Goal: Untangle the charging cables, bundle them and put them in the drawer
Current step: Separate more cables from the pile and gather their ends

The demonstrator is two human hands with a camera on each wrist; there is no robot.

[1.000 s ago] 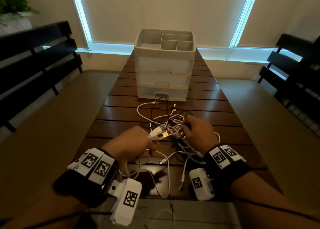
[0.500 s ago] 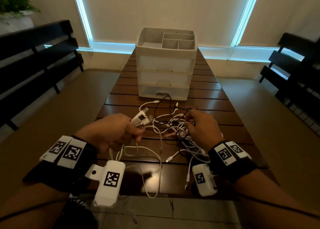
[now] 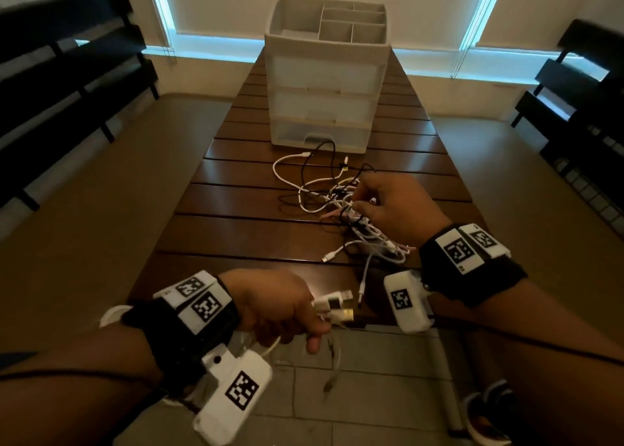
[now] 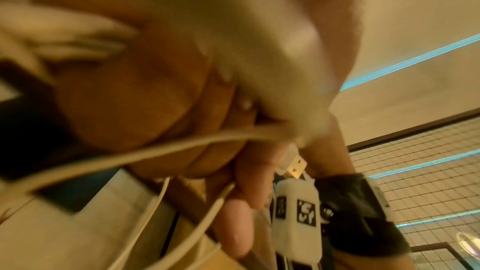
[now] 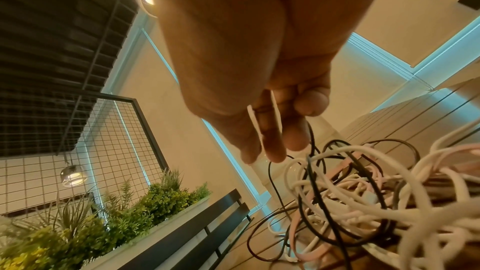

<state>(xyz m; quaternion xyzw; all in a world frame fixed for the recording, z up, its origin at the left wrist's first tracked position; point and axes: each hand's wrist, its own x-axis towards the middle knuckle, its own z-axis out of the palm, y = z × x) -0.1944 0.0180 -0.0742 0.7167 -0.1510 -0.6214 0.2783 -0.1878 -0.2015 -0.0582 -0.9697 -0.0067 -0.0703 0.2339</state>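
Observation:
A tangle of white, black and pink charging cables (image 3: 341,202) (image 5: 363,202) lies on the slatted wooden table (image 3: 236,209). My right hand (image 3: 388,205) (image 5: 275,130) is in the heap and pinches a white cable loop and a black strand with curled fingers. My left hand (image 3: 287,310) (image 4: 233,171) is at the table's near edge and grips white cables whose USB plugs (image 3: 334,307) (image 4: 293,163) stick out to the right; their loose ends hang below the hand. A white drawer unit (image 3: 324,84) with its drawers closed stands further back on the table.
An open organiser tray with dividers (image 3: 337,23) tops the drawer unit. Dark benches (image 3: 67,74) (image 3: 580,84) flank the table on both sides. A planter with green plants (image 5: 103,223) shows in the right wrist view. Tiled floor (image 3: 371,395) lies below the near edge.
My left hand has pulled the white USB cables out of the tangle, back toward me and down to the table's near edge. My right hand stays in the heap.

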